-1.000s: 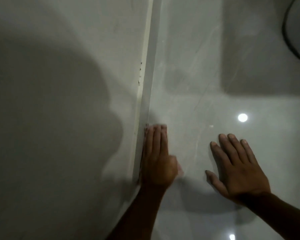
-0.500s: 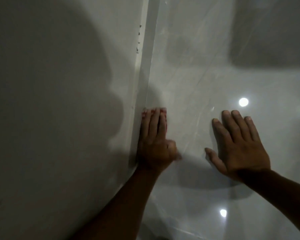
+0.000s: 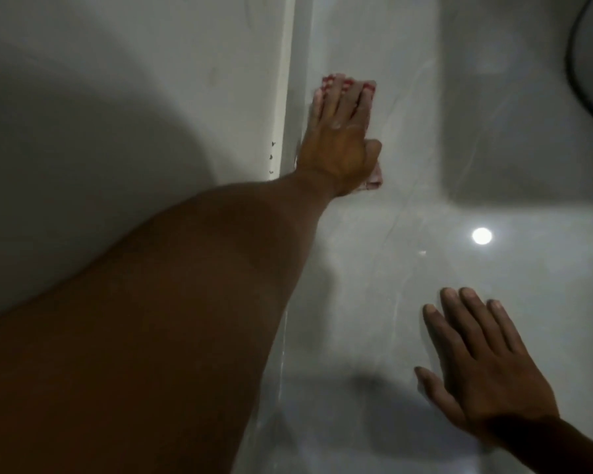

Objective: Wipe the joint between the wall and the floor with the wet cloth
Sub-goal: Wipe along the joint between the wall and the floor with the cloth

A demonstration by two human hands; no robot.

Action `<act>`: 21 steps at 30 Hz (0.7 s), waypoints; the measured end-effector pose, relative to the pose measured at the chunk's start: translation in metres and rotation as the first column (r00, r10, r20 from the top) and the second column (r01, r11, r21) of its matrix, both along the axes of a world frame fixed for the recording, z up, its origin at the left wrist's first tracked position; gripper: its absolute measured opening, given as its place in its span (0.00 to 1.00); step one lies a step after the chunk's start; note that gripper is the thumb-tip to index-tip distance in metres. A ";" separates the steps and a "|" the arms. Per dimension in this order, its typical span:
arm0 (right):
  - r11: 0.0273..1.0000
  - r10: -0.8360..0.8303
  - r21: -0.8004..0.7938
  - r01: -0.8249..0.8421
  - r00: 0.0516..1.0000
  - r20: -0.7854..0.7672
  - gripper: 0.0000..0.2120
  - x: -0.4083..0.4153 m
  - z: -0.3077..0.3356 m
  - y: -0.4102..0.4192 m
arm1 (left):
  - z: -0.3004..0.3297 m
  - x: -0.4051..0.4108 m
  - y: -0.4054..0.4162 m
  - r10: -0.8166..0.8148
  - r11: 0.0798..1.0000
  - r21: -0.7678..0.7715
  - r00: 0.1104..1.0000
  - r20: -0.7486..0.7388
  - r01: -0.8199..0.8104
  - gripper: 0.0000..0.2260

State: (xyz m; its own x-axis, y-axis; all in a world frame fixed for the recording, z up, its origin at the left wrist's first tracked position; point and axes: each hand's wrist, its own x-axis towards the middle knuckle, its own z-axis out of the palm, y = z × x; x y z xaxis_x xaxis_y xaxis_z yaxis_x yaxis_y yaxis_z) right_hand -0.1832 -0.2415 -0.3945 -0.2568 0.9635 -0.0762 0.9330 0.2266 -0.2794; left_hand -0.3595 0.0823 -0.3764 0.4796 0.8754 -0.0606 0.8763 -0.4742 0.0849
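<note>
My left hand lies flat, fingers together, pressing a red-and-white cloth onto the glossy floor right beside the wall-floor joint. Most of the cloth is hidden under the hand; its edges show past the fingertips and near the wrist. The joint runs as a pale strip from the top of the view down under my outstretched left forearm. Lower right, my right hand rests palm-down on the floor with fingers spread and holds nothing.
The grey wall fills the left side, partly in shadow. Small dark specks mark the wall by the joint. The shiny floor tile reflects a ceiling light. A dark curved object sits at the top right corner.
My left hand has slid the cloth forward along the joint, well away from me, and the arm is now stretched out. My right hand has stayed planted on the floor.
</note>
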 end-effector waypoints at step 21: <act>0.999 -0.029 -0.034 0.027 0.999 -0.046 0.40 -0.001 0.008 -0.003 | 0.021 -0.082 -0.341 0.280 0.940 -0.201 0.960 -0.008 -0.276 0.43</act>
